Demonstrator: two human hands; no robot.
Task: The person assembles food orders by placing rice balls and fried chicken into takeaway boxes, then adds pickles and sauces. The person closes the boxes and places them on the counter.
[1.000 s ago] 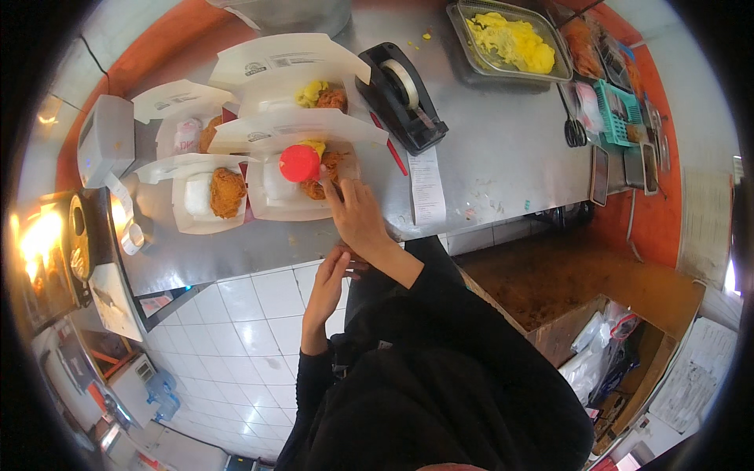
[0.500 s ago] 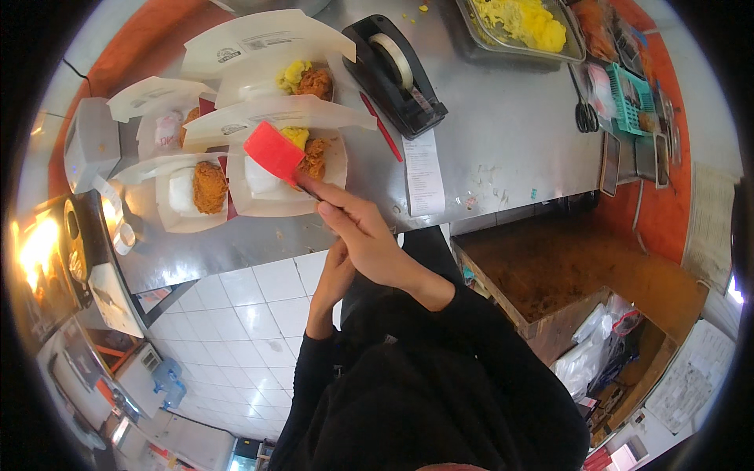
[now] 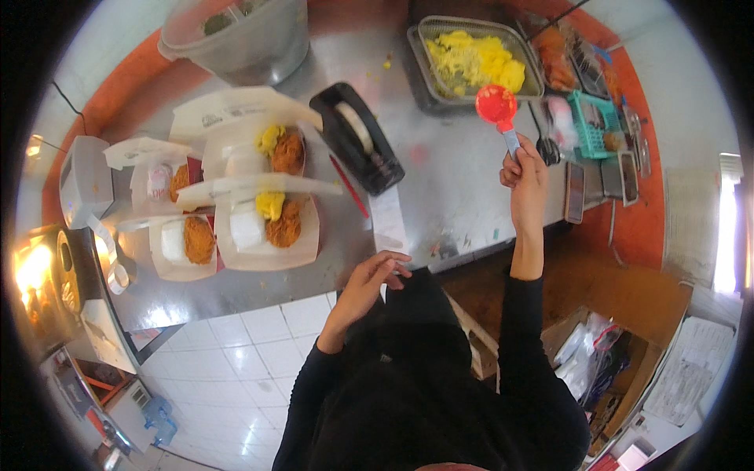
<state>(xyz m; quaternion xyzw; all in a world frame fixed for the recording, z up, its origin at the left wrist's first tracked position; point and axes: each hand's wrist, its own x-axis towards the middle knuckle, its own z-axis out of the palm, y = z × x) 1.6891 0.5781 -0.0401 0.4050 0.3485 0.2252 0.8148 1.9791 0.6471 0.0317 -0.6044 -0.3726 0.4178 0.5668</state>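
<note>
My right hand (image 3: 525, 171) holds a red scoop (image 3: 497, 107) by its handle, raised over the steel counter just in front of a metal tray of yellow food (image 3: 473, 61). My left hand (image 3: 373, 276) rests at the counter's near edge, fingers curled loosely, holding nothing, close to a paper slip (image 3: 389, 220). To the left stand several open white food boxes; the nearest box (image 3: 267, 229) holds white rice, a yellow portion and fried chicken. Another like it (image 3: 263, 154) lies behind, and a smaller box (image 3: 183, 242) holds rice and chicken.
A black tape dispenser (image 3: 357, 147) sits mid-counter beside a red pen (image 3: 348, 185). A large grey bowl (image 3: 239, 38) stands at the back left. A teal basket (image 3: 591, 124), phones (image 3: 575, 192) and trays lie to the right. Under the counter: white tiled floor and cardboard boxes.
My right hand swung the red scoop from over the food boxes on the left across to the yellow food tray on the right. The left hand stayed at the counter edge.
</note>
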